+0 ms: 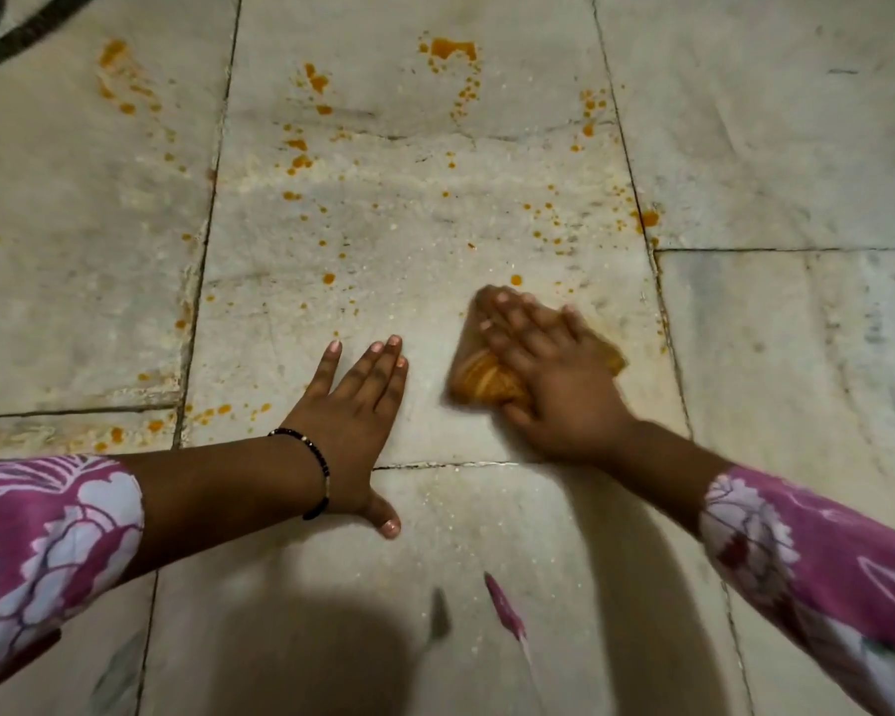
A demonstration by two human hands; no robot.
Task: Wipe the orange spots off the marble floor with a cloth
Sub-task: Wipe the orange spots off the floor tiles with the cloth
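Orange spots are scattered over the pale marble floor, mostly on the middle slab and the slab to its left. My right hand presses flat on a crumpled cloth stained orange, at the near right of the middle slab. The cloth and hand are blurred. A single orange spot lies just beyond my right fingertips. My left hand rests flat on the floor with fingers spread, a short gap left of the cloth, holding nothing. A dark bead bracelet sits on my left wrist.
Dark grout lines run between the slabs. A dark curved object shows at the far left corner. Pink flowered sleeves cover both forearms, and a strip of the same fabric hangs near the bottom middle. My shadow falls on the near floor.
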